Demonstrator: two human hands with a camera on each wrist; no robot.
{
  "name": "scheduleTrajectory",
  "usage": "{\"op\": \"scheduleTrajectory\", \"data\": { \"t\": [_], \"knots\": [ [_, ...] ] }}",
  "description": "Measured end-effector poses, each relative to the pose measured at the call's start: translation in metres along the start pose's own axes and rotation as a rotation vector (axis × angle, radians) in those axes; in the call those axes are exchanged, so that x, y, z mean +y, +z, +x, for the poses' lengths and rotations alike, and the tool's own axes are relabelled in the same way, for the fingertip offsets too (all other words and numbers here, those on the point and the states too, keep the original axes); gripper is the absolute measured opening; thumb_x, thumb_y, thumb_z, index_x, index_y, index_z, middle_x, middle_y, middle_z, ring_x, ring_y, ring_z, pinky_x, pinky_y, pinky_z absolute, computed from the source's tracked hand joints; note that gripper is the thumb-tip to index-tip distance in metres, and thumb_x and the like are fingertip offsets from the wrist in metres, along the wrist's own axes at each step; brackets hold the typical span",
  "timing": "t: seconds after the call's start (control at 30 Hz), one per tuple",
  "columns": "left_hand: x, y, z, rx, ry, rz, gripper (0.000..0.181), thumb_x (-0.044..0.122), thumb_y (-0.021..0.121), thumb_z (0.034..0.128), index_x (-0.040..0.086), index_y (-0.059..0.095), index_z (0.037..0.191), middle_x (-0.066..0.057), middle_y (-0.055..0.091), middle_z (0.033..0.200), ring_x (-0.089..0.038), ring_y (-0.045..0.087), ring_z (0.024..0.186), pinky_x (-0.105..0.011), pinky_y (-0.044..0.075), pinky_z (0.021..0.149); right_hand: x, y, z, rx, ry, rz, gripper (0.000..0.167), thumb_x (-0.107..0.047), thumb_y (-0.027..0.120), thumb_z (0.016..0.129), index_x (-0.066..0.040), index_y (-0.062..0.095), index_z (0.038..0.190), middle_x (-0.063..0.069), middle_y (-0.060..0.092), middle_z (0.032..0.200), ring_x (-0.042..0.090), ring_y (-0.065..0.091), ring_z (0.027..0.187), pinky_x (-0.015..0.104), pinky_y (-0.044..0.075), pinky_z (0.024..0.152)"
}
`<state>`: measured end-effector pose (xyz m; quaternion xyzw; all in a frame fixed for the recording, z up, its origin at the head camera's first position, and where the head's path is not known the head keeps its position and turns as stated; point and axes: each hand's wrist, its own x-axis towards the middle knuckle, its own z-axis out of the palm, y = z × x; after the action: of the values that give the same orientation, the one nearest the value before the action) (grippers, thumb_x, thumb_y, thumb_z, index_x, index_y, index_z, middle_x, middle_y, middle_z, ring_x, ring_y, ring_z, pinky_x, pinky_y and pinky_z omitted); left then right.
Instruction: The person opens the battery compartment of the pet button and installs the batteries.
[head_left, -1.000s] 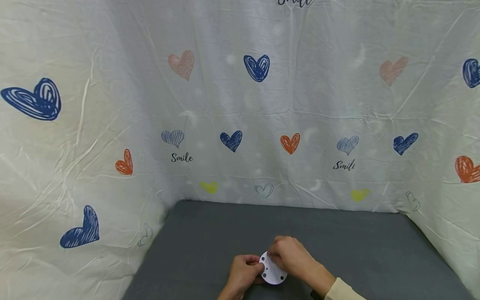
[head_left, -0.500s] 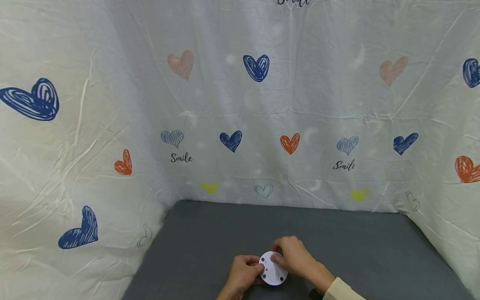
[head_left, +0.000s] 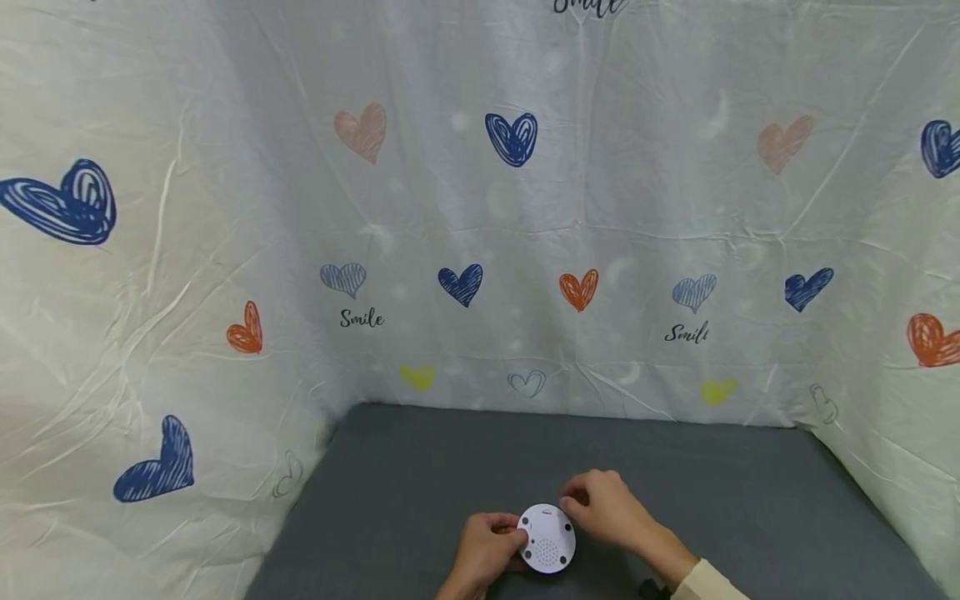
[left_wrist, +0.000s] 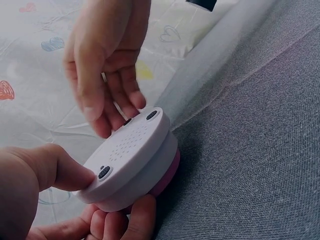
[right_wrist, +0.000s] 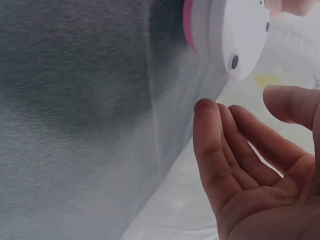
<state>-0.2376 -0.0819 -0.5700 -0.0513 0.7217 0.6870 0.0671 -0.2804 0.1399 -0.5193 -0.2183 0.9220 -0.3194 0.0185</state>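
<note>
A round white device (head_left: 551, 542) shows its flat underside, with dark rubber feet and a patch of small holes, in the head view. The left wrist view shows its stepped white body (left_wrist: 145, 170) and a pink band at the far side. My left hand (head_left: 483, 550) grips its left edge, thumb on the underside and fingers beneath. Just off the upper right edge is my right hand (head_left: 606, 510), holding nothing. In the right wrist view the right hand's fingers (right_wrist: 210, 145) are loosely bent, apart from the device.
A dark grey cloth-covered table top (head_left: 420, 467) lies under the hands. White curtain (head_left: 525, 208) with printed hearts surrounds it at the back and both sides. A dark band (head_left: 654, 589) is at the right wrist by a cream sleeve (head_left: 705, 583).
My right hand has let go of the device and moved off to the right, uncovering its upper right edge. The left hand keeps its grip in nearly the same place.
</note>
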Motion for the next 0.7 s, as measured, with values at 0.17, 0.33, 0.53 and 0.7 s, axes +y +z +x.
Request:
{"op": "scheduleTrajectory", "data": {
  "t": [0.17, 0.33, 0.53, 0.7],
  "knots": [
    [-0.001, 0.001, -0.001, 0.011, 0.008, 0.007, 0.032, -0.003, 0.066, 0.0858, -0.017, 0.071, 0.114, -0.010, 0.068, 0.089, -0.014, 0.070, 0.073, -0.039, 0.070, 0.064, 0.011, -0.002, -0.010, -0.043, 0.030, 0.083, 0.015, -0.021, 0.078, 0.096, -0.009, 0.083, 0.104, -0.004, 0.081, 0.092, 0.009, 0.072, 0.083, 0.029, 0.059, 0.068],
    [-0.001, 0.001, -0.002, 0.016, 0.017, 0.008, 0.033, -0.004, 0.066, 0.0849, -0.018, 0.070, 0.114, -0.011, 0.068, 0.088, -0.015, 0.070, 0.072, -0.039, 0.070, 0.064, 0.020, 0.007, -0.020, -0.087, 0.036, 0.235, 0.019, -0.019, 0.078, 0.095, -0.004, 0.081, 0.107, 0.000, 0.080, 0.087, 0.006, 0.068, 0.073, 0.022, 0.054, 0.061],
    [-0.001, 0.000, -0.002, 0.008, 0.027, 0.003, 0.033, -0.004, 0.066, 0.0847, -0.018, 0.070, 0.115, -0.010, 0.068, 0.088, -0.014, 0.070, 0.074, -0.040, 0.070, 0.066, 0.023, 0.023, -0.028, -0.125, 0.101, 0.455, 0.024, -0.007, 0.077, 0.093, 0.008, 0.077, 0.112, 0.005, 0.077, 0.083, 0.010, 0.067, 0.067, 0.020, 0.055, 0.058],
    [-0.001, 0.001, -0.002, 0.024, 0.024, 0.035, 0.031, -0.003, 0.066, 0.0848, -0.016, 0.072, 0.113, -0.009, 0.068, 0.088, -0.014, 0.068, 0.074, -0.039, 0.070, 0.065, 0.024, 0.030, -0.030, -0.111, 0.133, 0.552, 0.025, -0.001, 0.075, 0.093, 0.012, 0.073, 0.114, 0.007, 0.078, 0.088, 0.013, 0.072, 0.070, 0.023, 0.062, 0.061]
  ]
}}
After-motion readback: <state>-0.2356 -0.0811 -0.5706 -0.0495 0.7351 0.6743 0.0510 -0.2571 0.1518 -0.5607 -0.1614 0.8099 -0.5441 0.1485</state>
